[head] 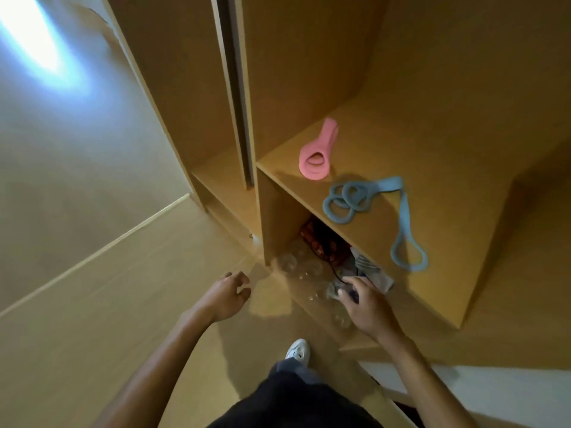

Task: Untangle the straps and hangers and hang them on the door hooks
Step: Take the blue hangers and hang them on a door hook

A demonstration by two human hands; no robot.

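The right hand (pixel 363 299) reaches down to the open compartment under the shelf, and its fingers (pixel 346 296) close around something clear and blurred; I cannot tell exactly what it is. Near it on the compartment's floor lie several clear plastic hangers (pixel 296 267), hard to separate from each other. Behind them, deeper inside, there is a dark red tangle (pixel 318 239) with a thin black cord, and beside the right hand a piece of striped cloth (pixel 369 268).

The left hand (pixel 230 293) hangs in the air over the floor, apart from everything, with fingers half curled and holding nothing.

On the wooden shelf (pixel 432 180) above, the pink strap (pixel 318 152) lies near the front left corner, folded on itself. The blue strap (pixel 370 200) lies closer to the front edge, with several loops bunched at its left end, and one long loop reaches to the front edge on the right.

The wardrobe (pixel 309 72) is light brown wood. Left of it is a pale wall (pixel 61 149) with a bright light patch. The floor (pixel 92 319) is light wood too. Below, a white shoe (pixel 298 350) and dark trousers show. No writing can be read.
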